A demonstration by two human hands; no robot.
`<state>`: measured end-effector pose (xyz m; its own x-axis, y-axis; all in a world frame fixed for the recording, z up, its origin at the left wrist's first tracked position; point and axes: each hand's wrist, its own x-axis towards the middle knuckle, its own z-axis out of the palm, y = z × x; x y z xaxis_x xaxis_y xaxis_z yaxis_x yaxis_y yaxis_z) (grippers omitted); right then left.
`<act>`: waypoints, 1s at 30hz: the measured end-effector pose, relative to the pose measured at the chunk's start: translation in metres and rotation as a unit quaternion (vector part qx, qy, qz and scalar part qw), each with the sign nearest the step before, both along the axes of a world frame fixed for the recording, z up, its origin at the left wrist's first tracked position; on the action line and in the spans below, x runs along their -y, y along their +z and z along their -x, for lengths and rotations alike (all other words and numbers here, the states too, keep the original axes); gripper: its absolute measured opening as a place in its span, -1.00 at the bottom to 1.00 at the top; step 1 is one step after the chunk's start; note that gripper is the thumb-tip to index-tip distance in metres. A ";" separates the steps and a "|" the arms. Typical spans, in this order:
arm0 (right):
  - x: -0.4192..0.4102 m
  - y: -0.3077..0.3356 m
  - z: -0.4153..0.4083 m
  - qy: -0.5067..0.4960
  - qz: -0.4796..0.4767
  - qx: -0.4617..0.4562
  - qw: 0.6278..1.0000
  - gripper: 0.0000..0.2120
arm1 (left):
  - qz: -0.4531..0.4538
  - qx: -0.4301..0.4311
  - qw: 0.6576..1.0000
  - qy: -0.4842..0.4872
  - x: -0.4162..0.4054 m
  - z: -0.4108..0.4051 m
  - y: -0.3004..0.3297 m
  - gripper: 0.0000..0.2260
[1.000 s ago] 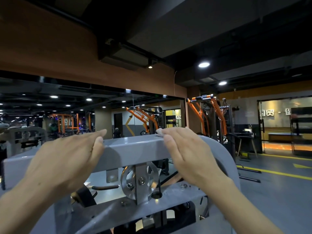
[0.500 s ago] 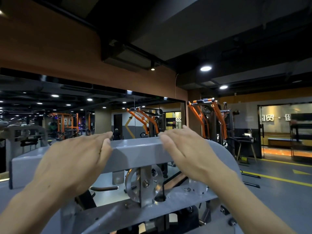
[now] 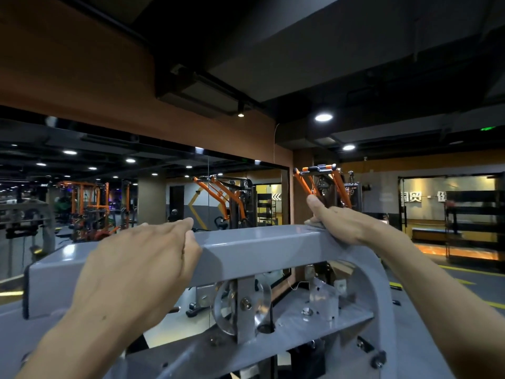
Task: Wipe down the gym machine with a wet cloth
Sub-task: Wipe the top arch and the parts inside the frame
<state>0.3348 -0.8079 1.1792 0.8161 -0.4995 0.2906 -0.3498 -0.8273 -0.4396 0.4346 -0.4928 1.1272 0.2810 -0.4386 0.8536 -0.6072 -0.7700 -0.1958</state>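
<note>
Both hands up on the machine's top bar (image 3: 257, 247). Left hand (image 3: 136, 258) lies over the near-left stretch of the bar, fingers curled over its far edge, gripping it; looks like a brace, steadying the body while the other hand works. Right hand (image 3: 347, 225) sits at the right end, where the bar bends down into the curved side frame (image 3: 382, 302). A small pale scrap of cloth (image 3: 311, 222) peeks out under its fingers, pressed onto the top face of the bar; most of the cloth is hidden by the hand. Thumb or first finger sticks up, the rest press down, so: pinning the cloth to the metal, probably to drag it along the surface. Cloth wetness: cannot tell, though the bar shows a sheen between the hands.

Below the bar: a pulley wheel (image 3: 226, 305) in a bracket, bolts, a lower cross plate (image 3: 341, 318); none of it being touched. Judgement: top bar in hand, lower parts likely not yet wiped. Mirror (image 3: 164, 192) and orange racks (image 3: 322, 184) behind.
</note>
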 end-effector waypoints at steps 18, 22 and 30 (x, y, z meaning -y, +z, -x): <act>-0.081 -0.019 0.021 0.016 0.101 0.045 0.994 -0.09 | -0.009 -0.074 0.997 0.009 -0.007 0.020 0.009 -0.60; -0.157 -0.035 0.014 0.211 0.191 0.120 0.951 -0.47 | -0.018 -0.083 0.996 0.001 -0.006 0.022 0.009 -0.47; -0.052 -0.080 0.026 0.136 0.262 0.240 0.925 -0.49 | -0.031 -0.155 0.986 0.055 0.005 0.041 0.015 -0.50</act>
